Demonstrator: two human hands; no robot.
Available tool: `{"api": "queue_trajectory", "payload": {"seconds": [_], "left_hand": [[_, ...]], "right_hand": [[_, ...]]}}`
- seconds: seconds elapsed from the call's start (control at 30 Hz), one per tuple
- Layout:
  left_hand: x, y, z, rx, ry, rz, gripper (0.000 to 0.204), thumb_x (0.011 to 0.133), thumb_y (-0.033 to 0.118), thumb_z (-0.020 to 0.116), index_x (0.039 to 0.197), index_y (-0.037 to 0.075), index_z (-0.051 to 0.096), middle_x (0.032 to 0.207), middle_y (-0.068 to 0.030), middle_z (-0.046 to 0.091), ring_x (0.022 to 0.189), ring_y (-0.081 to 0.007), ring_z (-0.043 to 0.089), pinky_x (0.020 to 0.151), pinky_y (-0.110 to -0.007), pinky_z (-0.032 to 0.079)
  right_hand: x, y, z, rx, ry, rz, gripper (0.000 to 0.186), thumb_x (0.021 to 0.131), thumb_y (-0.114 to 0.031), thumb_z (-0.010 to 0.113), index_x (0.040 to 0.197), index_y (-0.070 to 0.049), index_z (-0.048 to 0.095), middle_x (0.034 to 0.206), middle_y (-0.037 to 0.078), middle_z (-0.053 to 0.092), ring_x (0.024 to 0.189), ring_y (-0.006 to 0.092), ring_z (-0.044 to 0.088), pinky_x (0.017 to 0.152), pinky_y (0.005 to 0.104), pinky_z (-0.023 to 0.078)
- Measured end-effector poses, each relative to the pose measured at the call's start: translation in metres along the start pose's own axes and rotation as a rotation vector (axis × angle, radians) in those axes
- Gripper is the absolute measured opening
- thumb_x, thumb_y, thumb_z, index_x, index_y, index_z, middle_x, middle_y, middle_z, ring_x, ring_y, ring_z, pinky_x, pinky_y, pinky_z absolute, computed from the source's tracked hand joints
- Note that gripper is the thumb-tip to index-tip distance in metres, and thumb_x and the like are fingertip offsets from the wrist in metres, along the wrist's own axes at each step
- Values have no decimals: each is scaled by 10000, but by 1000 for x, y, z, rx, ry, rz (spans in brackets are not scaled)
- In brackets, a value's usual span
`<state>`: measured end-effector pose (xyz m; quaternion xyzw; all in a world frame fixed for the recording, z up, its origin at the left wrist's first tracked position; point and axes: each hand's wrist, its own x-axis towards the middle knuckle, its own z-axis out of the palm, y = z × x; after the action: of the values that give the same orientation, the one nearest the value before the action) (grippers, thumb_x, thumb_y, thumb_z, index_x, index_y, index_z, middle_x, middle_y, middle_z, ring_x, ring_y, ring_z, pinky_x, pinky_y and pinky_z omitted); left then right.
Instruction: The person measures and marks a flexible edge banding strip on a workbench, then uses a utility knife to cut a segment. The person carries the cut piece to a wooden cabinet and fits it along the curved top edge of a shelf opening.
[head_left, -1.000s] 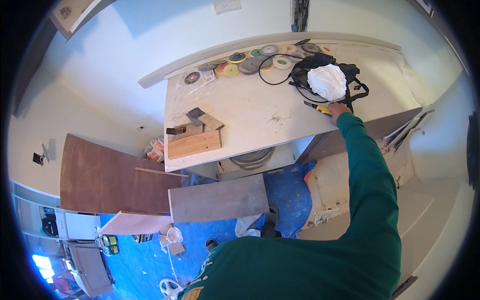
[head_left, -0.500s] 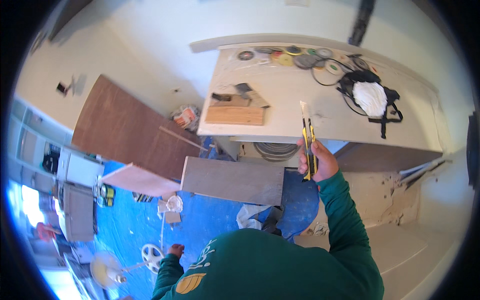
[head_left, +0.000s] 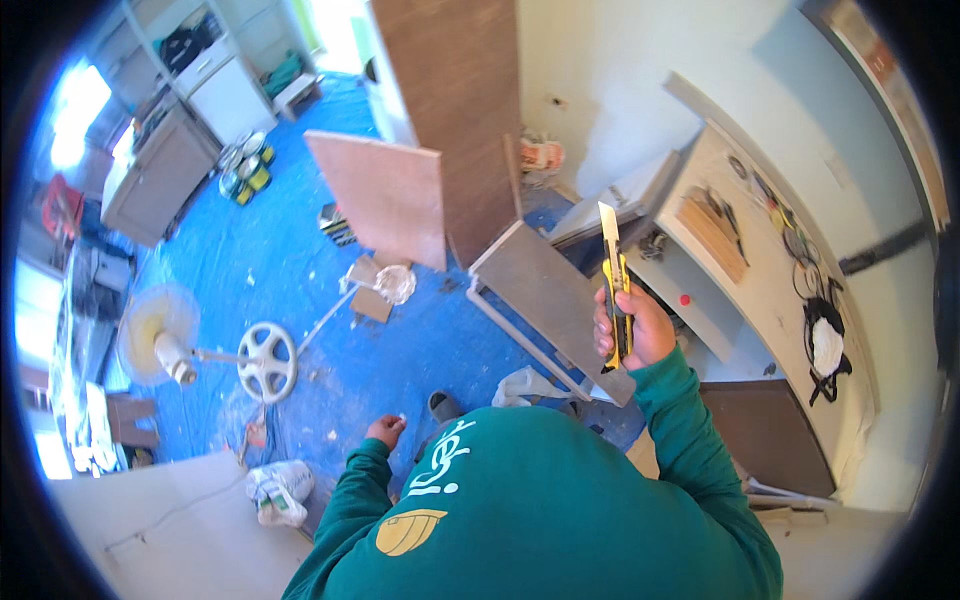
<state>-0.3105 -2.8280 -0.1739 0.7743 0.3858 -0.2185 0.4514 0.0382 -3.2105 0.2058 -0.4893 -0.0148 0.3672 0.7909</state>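
My right hand (head_left: 650,328) is closed round a yellow-and-black snap-off utility knife (head_left: 616,275), held upright in front of me with its long blade extended upward. Beyond the knife stands a pale worktop (head_left: 770,290) with flat wooden pieces (head_left: 712,235) on it. Low on the left, my left hand (head_left: 386,430) hangs over the floor with its fingers curled together. A tiny pale spot shows at the fingertips, too small to identify. Just below the knife hand, a grey-brown panel (head_left: 540,290) lies at a slant.
Blue sheeting (head_left: 310,300) covers the floor. A pedestal fan (head_left: 160,335) with a white wheel-shaped base (head_left: 268,362) lies to the left. A pinkish board (head_left: 385,200) leans by a tall brown panel (head_left: 465,100). Paint cans (head_left: 245,170) and a white sack (head_left: 280,492) stand leftward.
My view has swung left, so the worktop has shifted to the right and more of the blue floor shows. The knife stays upright in my right hand; my left hand remains low.
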Motion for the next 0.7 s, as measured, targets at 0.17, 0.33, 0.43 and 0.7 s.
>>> {"api": "queue_trajectory", "payload": {"seconds": [0.17,0.33,0.43,0.7], "left_hand": [[-19,-59,-62,-328,200,-6,342,947,326,696,1127,38,733,1000,-108,763,926,-215,708,860,-367,548],[-36,-87,-68,-445,331,-72,338,960,308,687,1121,13,720,1009,-114,755,933,-199,697,857,-359,546],[-40,-71,-65,-528,352,-86,342,966,305,681,1129,6,714,1015,-122,756,925,-199,697,854,-356,547],[-31,125,-216,-659,610,104,282,984,268,667,1089,16,732,968,-61,750,935,-162,683,869,-335,544]], "right_hand": [[78,25,98,-43,-158,126,365,1009,-437,584,1037,-73,564,729,65,560,578,191,562,553,343,495],[144,49,167,-191,-253,241,310,990,-373,634,1006,-75,549,722,55,551,573,171,555,533,329,490],[180,64,194,-236,-315,287,257,996,-302,624,999,-56,551,718,54,553,556,161,550,520,306,493],[314,94,248,-932,-650,401,255,989,-279,645,945,-29,617,677,18,587,589,103,572,538,283,466]]}}
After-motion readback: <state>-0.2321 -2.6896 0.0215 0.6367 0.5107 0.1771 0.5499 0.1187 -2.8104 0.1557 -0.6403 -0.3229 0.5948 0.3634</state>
